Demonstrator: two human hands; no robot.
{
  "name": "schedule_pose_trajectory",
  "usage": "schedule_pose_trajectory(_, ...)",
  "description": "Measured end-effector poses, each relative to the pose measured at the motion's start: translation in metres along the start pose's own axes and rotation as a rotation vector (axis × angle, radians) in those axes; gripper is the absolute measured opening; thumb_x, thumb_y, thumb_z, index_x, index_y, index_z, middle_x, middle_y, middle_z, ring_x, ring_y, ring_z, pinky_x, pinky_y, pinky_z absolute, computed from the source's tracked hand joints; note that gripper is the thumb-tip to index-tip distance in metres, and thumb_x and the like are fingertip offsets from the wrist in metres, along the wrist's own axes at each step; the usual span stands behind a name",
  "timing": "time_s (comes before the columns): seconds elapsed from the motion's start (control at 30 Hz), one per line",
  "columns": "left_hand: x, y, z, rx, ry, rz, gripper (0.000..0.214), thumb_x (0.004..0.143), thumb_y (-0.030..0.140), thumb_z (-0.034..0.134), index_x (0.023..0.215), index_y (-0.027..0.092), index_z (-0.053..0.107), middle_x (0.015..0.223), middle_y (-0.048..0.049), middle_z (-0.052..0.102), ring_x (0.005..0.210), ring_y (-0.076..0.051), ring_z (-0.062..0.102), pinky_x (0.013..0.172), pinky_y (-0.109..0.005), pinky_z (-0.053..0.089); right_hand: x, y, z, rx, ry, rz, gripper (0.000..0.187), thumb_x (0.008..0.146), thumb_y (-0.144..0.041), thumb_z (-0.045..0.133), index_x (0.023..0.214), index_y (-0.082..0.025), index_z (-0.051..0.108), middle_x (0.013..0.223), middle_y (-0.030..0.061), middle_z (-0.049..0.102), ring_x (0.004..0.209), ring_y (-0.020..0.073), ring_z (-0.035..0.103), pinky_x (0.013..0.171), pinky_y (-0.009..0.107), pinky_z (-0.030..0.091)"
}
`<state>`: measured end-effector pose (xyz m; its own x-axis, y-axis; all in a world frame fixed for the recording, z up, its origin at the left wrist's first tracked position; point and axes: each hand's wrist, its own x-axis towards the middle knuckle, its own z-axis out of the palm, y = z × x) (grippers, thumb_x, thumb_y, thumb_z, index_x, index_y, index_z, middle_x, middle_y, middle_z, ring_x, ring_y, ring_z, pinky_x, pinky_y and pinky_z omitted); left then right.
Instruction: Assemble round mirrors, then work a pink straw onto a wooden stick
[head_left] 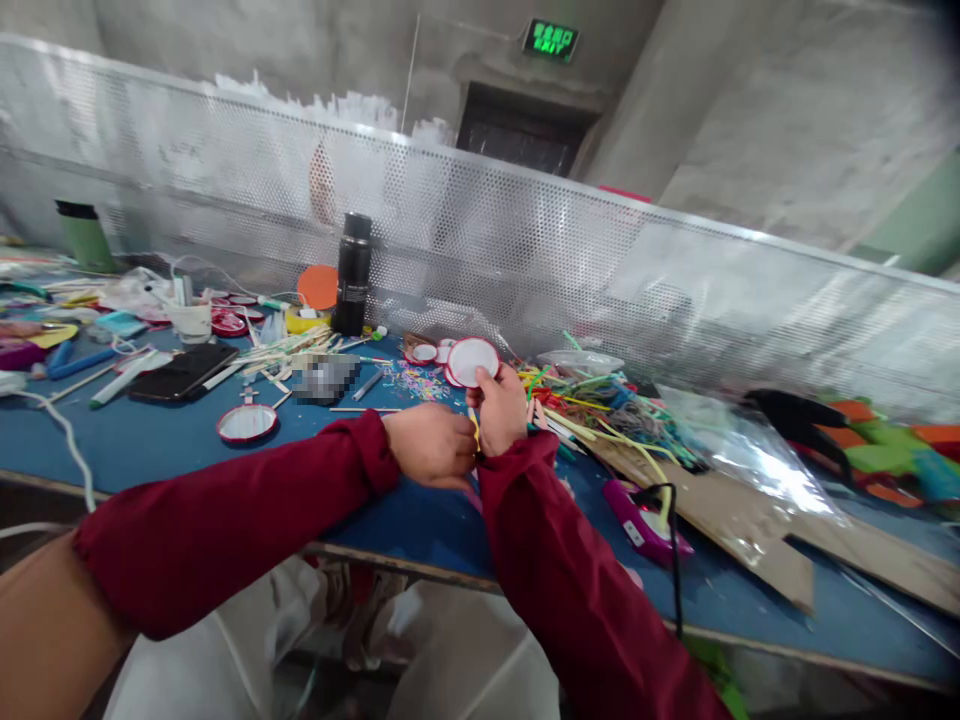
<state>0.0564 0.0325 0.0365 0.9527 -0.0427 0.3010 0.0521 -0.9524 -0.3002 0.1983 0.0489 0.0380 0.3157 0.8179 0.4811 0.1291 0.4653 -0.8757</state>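
My right hand (pixel 504 408) is raised over the table, its thumb and fingers closed on a round, red-rimmed disc (pixel 474 361) with a pale face, like a small pocket mirror. Close beside it, my left hand (pixel 433 446) has its fingers curled in near the right wrist. A bit of yellow shows between the two hands, but what the left fingers hold is hidden. Behind the raised disc lie more small red-rimmed discs (pixel 424 354) and a scatter of tiny coloured bits (pixel 421 382). Another red-rimmed round mirror (pixel 247 424) lies on the blue tabletop to the left.
A black bottle (pixel 352 275) stands by the perforated metal screen (pixel 480 230). Leftward are a phone (pixel 182 373), a white cup (pixel 191 320) and wooden sticks. Rightward are coloured strands (pixel 622 410), a purple device (pixel 646 522) with a black cable, cardboard (pixel 720 530) and clear plastic (pixel 750 450).
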Motion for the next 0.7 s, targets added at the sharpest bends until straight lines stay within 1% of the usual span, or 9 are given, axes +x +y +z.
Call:
schedule_pose_trajectory(0.07, 0.005, 0.008, 0.008, -0.021, 0.023, 0.024, 0.043, 0.095, 0.048, 0.044, 0.076, 0.021, 0.07, 0.082, -0.0141, 0.069, 0.083, -0.023, 0.061, 0.067, -0.036, 0.045, 0.001, -0.009, 0.003, 0.03, -0.114, 0.071, 0.023, 0.077, -0.041, 0.061, 0.087, -0.02, 0.057, 0.06, -0.0054, 0.052, 0.049, 0.0098, 0.046, 0.044, 0.021, 0.038)
schedule_pose_trajectory(0.13, 0.004, 0.008, 0.013, -0.036, 0.055, -0.062, 0.035, 0.094, 0.04, 0.048, 0.075, 0.02, 0.07, 0.081, -0.0134, 0.07, 0.083, -0.023, 0.062, 0.069, -0.035, 0.046, 0.003, -0.012, 0.008, 0.052, -0.171, 0.099, 0.023, 0.075, -0.04, 0.063, 0.087, -0.021, 0.058, 0.062, -0.0051, 0.054, 0.048, 0.0093, 0.046, 0.044, 0.021, 0.037)
schedule_pose_trajectory(0.23, -0.005, -0.005, 0.016, -0.056, 0.036, -0.242, 0.023, 0.088, 0.028, 0.053, 0.076, 0.019, 0.07, 0.079, -0.0103, 0.071, 0.078, -0.022, 0.064, 0.068, -0.034, 0.046, 0.007, -0.005, 0.013, 0.057, -0.112, 0.114, 0.02, 0.075, -0.037, 0.061, 0.085, -0.021, 0.058, 0.061, -0.0054, 0.055, 0.048, 0.0097, 0.048, 0.044, 0.021, 0.038)
schedule_pose_trajectory(0.3, -0.014, -0.017, 0.016, -0.073, 0.003, -0.387, 0.021, 0.086, 0.027, 0.054, 0.076, 0.019, 0.071, 0.078, -0.0098, 0.071, 0.075, -0.022, 0.064, 0.065, -0.033, 0.045, 0.008, 0.006, 0.015, 0.023, -0.039, 0.143, 0.017, 0.075, -0.035, 0.058, 0.084, -0.02, 0.058, 0.058, -0.0059, 0.053, 0.045, 0.0101, 0.047, 0.043, 0.022, 0.038)
schedule_pose_trajectory(0.37, -0.023, -0.029, 0.014, -0.088, -0.015, -0.52, 0.025, 0.087, 0.029, 0.052, 0.076, 0.019, 0.072, 0.079, -0.0108, 0.072, 0.072, -0.022, 0.065, 0.064, -0.033, 0.045, 0.008, 0.019, 0.017, -0.047, -0.019, 0.144, 0.016, 0.076, -0.033, 0.057, 0.084, -0.02, 0.059, 0.06, -0.0051, 0.055, 0.047, 0.0112, 0.049, 0.044, 0.023, 0.039)
schedule_pose_trajectory(0.47, -0.031, -0.041, 0.014, -0.071, -0.028, -0.592, 0.03, 0.089, 0.032, 0.049, 0.081, 0.018, 0.074, 0.08, -0.0142, 0.073, 0.072, -0.024, 0.065, 0.064, -0.035, 0.044, 0.006, 0.035, 0.017, -0.203, -0.012, 0.06, 0.016, 0.077, -0.034, 0.055, 0.084, -0.02, 0.06, 0.063, -0.0041, 0.058, 0.053, 0.0129, 0.052, 0.051, 0.024, 0.044)
schedule_pose_trajectory(0.53, -0.032, -0.042, 0.017, -0.071, -0.06, -0.633, 0.031, 0.088, 0.035, 0.05, 0.083, 0.018, 0.075, 0.078, -0.0141, 0.073, 0.073, -0.025, 0.066, 0.064, -0.034, 0.044, 0.003, 0.041, 0.018, -0.283, 0.002, 0.009, 0.017, 0.077, -0.034, 0.056, 0.085, -0.02, 0.06, 0.067, -0.0033, 0.06, 0.058, 0.0135, 0.054, 0.055, 0.025, 0.046)
schedule_pose_trajectory(0.63, -0.032, -0.039, 0.022, -0.111, -0.102, -0.693, 0.027, 0.086, 0.033, 0.053, 0.082, 0.019, 0.076, 0.076, -0.0123, 0.072, 0.071, -0.024, 0.066, 0.063, -0.033, 0.045, 0.001, 0.043, 0.017, -0.304, 0.032, -0.018, 0.022, 0.077, -0.033, 0.056, 0.094, -0.019, 0.059, 0.079, -0.0005, 0.063, 0.061, 0.0136, 0.055, 0.057, 0.026, 0.047)
schedule_pose_trajectory(0.7, -0.032, -0.039, 0.024, -0.121, -0.097, -0.745, 0.026, 0.086, 0.028, 0.052, 0.082, 0.018, 0.076, 0.078, -0.0131, 0.073, 0.071, -0.025, 0.066, 0.063, -0.033, 0.045, -0.001, 0.042, 0.017, -0.322, 0.028, -0.038, 0.024, 0.078, -0.033, 0.056, 0.097, -0.019, 0.058, 0.085, 0.001, 0.062, 0.063, 0.0142, 0.055, 0.059, 0.027, 0.047)
